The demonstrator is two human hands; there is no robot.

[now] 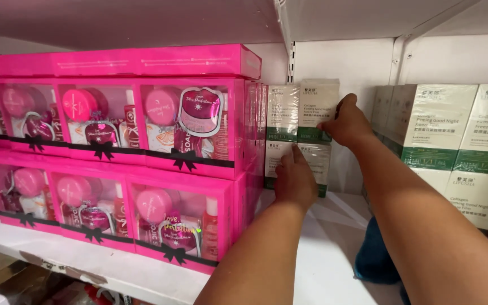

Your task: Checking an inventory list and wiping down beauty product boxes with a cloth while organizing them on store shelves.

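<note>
My right hand [347, 121] grips the upper cream-and-green carton [318, 108] stacked on the shelf [334, 237]; my left hand [295, 179] lies flat against the lower carton [318, 161]; pink gift boxes [187, 127] alongside hold jars and bottles.

Seven pink gift sets [184, 127], eight cream-and-green boxes [317, 107], two hands [295, 178]

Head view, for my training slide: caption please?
Both hands, left hand and right hand, on stacked white-green boxes beside pink gift sets.
</note>
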